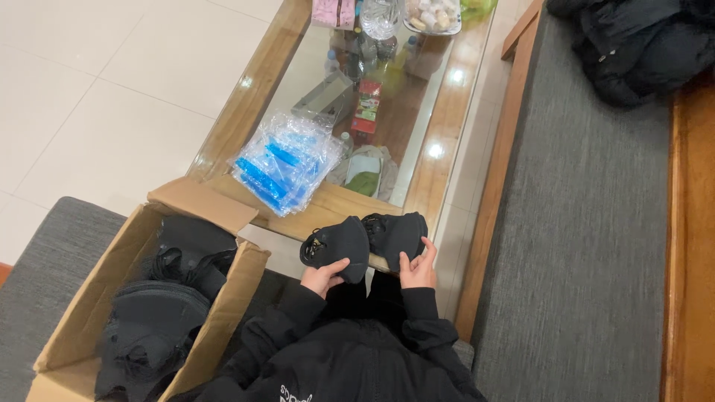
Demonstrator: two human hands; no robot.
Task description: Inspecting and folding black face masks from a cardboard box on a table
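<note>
— What's in your grip?
— My left hand (322,277) pinches one soft black cloth mask (339,244); my right hand (417,269) pinches another curved black mask (398,234) just beside it

— And nearby?
— Crinkly clear plastic bags (287,160) beyond, cardboard box (112,298) to my left

Open brown cardboard box (141,298) at lower left on grey cushion, flaps raised, stuffed with black fabric pieces. Stack of clear plastic sleeves with blue strips (287,160) on near corner of glass-topped wooden table. Beyond, under the glass, small red and green carton (366,106). Pink packet (333,12) at far edge.
</note>
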